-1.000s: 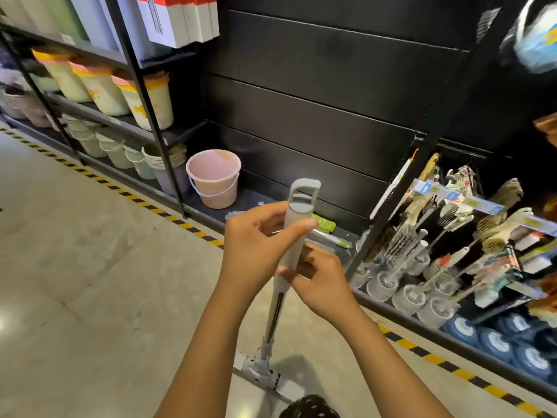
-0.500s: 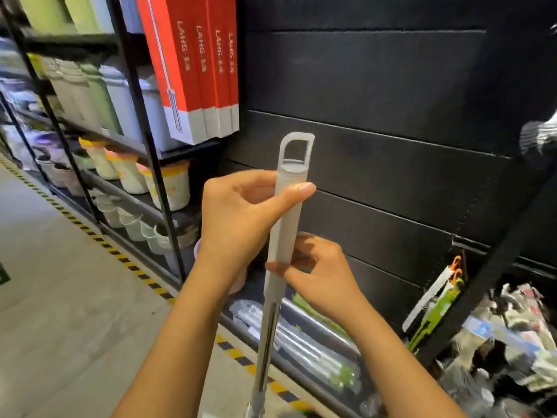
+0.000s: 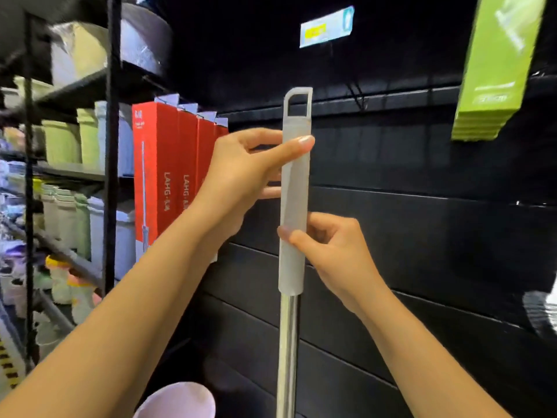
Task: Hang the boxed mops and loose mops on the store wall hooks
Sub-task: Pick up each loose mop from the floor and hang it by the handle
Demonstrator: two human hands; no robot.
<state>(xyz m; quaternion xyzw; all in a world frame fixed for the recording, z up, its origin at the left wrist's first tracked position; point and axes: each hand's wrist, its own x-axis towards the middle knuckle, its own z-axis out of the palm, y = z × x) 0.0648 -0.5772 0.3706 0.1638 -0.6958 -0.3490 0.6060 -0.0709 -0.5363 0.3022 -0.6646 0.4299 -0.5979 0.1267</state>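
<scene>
Hanging partly done. Slat wall (image 3: 422,267): dark, behind everything. Red boxed mops (image 3: 156,176): judged already up, at left. Loose mop (image 3: 294,191): upright before the wall, unhooked. Left hand (image 3: 241,176), upper, and right hand (image 3: 337,254), lower: fingers curled round its grey grip. Top loop (image 3: 298,90): on no hook.

Ahead of me runs a black slatted wall (image 3: 422,236) with a price label (image 3: 327,27) high up, while on my left a black metal rack (image 3: 112,146) holds pastel bins (image 3: 60,140) above a strip of yellow-and-black floor tape (image 3: 9,372)
</scene>
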